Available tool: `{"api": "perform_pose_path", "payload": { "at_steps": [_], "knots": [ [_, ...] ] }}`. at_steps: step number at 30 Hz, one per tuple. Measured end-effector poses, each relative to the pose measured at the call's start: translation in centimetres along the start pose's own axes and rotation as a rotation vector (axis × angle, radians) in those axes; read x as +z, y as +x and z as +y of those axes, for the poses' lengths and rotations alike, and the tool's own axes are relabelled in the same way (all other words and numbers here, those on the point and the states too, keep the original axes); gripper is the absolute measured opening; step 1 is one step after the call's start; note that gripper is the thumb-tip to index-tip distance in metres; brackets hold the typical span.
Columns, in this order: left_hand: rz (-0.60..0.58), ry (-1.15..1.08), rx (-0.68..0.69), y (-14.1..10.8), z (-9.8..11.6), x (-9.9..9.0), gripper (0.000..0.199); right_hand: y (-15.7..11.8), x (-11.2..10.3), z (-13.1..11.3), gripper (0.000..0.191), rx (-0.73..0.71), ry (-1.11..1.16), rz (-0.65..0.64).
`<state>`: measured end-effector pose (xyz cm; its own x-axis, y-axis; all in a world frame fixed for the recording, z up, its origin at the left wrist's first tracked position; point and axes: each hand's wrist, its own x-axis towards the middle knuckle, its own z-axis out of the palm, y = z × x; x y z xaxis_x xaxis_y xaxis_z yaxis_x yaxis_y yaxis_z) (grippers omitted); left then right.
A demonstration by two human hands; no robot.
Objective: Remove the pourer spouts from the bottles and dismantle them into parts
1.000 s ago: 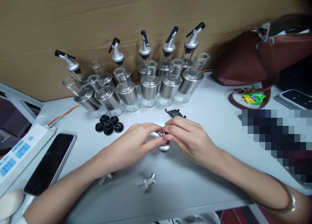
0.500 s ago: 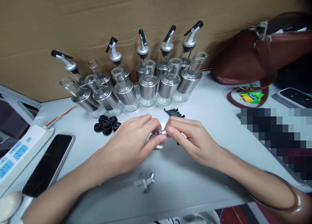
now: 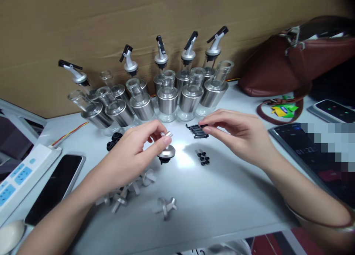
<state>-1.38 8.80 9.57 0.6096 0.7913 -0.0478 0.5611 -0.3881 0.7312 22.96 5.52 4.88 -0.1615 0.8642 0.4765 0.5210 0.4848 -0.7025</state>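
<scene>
Black levers (image 3: 200, 133) are laid side by side on the tabletop (image 3: 227, 203), their long axes running roughly left to right, near enough in line with the far edge. Their right ends are met by the fingertips of the right hand (image 3: 244, 138), which is reached in from the right edge and is clearly the nearer of the two. Thumb and forefinger are brought close together there; whether a lever is pinched between them cannot be told, as the tips are dark and partly hidden.

By the left hand (image 3: 133, 151), a silver spout (image 3: 167, 151) is clamped at its neck between thumb and fingers, roughly upright, with its black stopper end facing down. From that hand, the levers are found to the right and farther toward the far edge, with a gap between. Small black caps (image 3: 204, 158) are grouped on the near side of the levers, to the right of the spout. Bottles (image 3: 168, 100) are ranged behind, along the far edge.
</scene>
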Motion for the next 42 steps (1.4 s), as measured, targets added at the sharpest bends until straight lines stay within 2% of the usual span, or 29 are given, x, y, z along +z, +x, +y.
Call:
{"api": "perform_pose_path", "payload": {
  "at_steps": [2,6,8,16,22,26,30,35,39,42],
  "knots": [
    [-0.006,0.015,0.009,0.1,0.0,0.1,0.024,0.0,-0.1,0.3,0.012,0.030,-0.052,-0.099],
    [0.000,0.029,0.026,0.2,-0.1,0.2,0.022,-0.1,-0.7,0.9,0.006,0.160,-0.109,-0.419],
    [-0.002,0.033,0.029,0.2,-0.2,0.2,0.021,-0.2,-1.1,1.4,0.012,0.236,-0.151,-0.536],
    [-0.019,0.065,0.027,0.1,-0.3,0.3,0.020,-0.6,-1.6,2.5,0.009,0.413,-0.302,-0.807],
    [-0.023,0.080,0.010,0.2,-0.2,0.4,0.021,-0.8,-0.7,2.5,0.018,0.401,-0.265,-0.819],
    [-0.020,0.075,-0.005,0.1,0.0,0.5,0.020,-0.8,-1.1,2.4,0.025,0.416,-0.224,-0.809],
    [-0.008,0.051,-0.016,0.1,0.1,0.6,0.018,-0.5,-1.6,2.0,0.023,0.428,-0.259,-0.823],
    [0.002,0.045,-0.022,0.3,0.1,0.9,0.016,-0.5,-1.3,1.8,0.023,0.401,-0.301,-0.834],
    [0.002,0.006,-0.018,0.3,0.1,0.9,0.019,-0.8,-1.4,1.8,0.023,0.374,-0.255,-0.780],
    [0.002,-0.010,-0.014,0.1,0.4,0.9,0.020,-0.4,-1.8,0.8,0.012,0.375,-0.237,-0.711]
  ]
}}
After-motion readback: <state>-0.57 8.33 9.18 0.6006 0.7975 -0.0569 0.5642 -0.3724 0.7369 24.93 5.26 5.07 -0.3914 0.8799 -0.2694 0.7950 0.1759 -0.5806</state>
